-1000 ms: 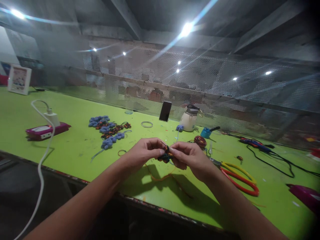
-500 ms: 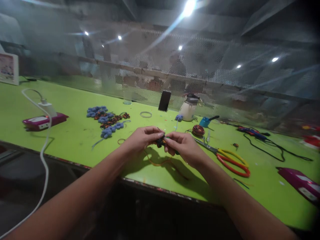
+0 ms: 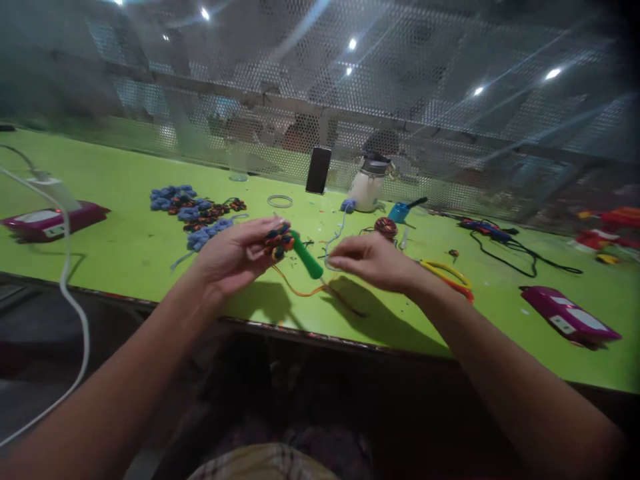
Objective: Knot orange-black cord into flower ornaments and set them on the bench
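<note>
My left hand (image 3: 237,257) is closed on a small crocheted piece (image 3: 278,241) in dark multicolour yarn. From that piece a crochet hook with a green handle (image 3: 307,257) sticks out down to the right. My right hand (image 3: 370,262) is apart from it, thumb and fingers pinched on a strand of light blue yarn (image 3: 336,235). This strand runs back to a small blue yarn bundle (image 3: 349,206). An orange yarn tail (image 3: 295,291) trails over the table below the hands. Behind my right hand sits a dark red yarn ball (image 3: 385,227).
Crocheted blue and dark flowers (image 3: 193,215) lie at left. Scissors (image 3: 447,275) are partly behind my right forearm. A phone (image 3: 319,170), a jar (image 3: 367,183) and a blue container (image 3: 399,212) stand near the mesh. Purple power strips (image 3: 570,315) lie at both sides; a white cable (image 3: 67,280) hangs left.
My hands have parted: the left keeps the crocheted piece, and the right has let go and now pinches the blue yarn. The green handle shows fully. The view has tilted down.
</note>
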Demonstrator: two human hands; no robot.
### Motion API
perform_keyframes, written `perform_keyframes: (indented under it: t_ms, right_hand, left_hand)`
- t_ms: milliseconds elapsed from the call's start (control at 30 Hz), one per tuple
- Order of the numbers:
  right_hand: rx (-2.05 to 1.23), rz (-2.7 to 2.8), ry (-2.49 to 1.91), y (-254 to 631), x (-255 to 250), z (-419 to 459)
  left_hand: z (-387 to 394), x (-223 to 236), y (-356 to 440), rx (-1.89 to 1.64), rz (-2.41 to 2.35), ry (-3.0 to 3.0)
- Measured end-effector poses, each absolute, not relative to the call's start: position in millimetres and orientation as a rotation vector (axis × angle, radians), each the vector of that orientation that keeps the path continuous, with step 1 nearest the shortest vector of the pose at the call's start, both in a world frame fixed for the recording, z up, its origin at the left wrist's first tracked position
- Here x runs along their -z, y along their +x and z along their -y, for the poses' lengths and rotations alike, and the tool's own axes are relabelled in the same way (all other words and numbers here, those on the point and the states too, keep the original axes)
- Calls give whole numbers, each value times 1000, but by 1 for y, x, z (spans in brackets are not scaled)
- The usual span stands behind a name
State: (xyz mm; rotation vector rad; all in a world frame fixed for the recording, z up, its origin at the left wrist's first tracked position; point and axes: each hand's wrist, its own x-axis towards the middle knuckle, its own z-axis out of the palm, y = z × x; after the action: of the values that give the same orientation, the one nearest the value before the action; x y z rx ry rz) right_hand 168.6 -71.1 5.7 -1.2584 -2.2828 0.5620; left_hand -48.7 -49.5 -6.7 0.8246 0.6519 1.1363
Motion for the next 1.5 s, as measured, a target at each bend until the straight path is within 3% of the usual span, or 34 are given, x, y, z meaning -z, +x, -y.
perform_keyframes:
  t_ms: [167, 333, 433, 600, 700, 933, 1100, 1200, 1333, 1500]
  right_hand:
    - [-130, 2712, -1343, 148, 10, 83]
    - [0, 2768, -1341, 131, 19, 77]
    - [-245, 2656, -1302, 132, 18, 70]
    - [-1241, 2161, -1185, 147, 4, 55]
    - [-1425, 1936, -1131, 156, -2, 43]
    - [-1040, 2115, -1220, 149, -15, 24]
    - [-315, 2496, -1275, 133, -34, 26]
    - [-79, 2617, -1167, 122, -42, 29]
    - [-128, 2690, -988, 103, -45, 15]
    - [-816, 2609, -1001, 101, -31, -24]
  left_hand:
    - [73, 20, -82, -1199, -850, 728]
    - [76, 30, -104, -1193, -917, 754]
    - [67, 26, -107, -1096, -874, 953]
    - [37, 12, -87, -845, -689, 1240]
    - [19, 12, -69, -704, -665, 1310]
    - [5, 27, -58, -557, -665, 1313]
    - [9, 27, -60, -643, -689, 1193]
    - [9, 28, -61, -667, -714, 1188]
    - [9, 30, -61, -670, -729, 1207]
    - [7, 34, -64, -701, -726, 1221]
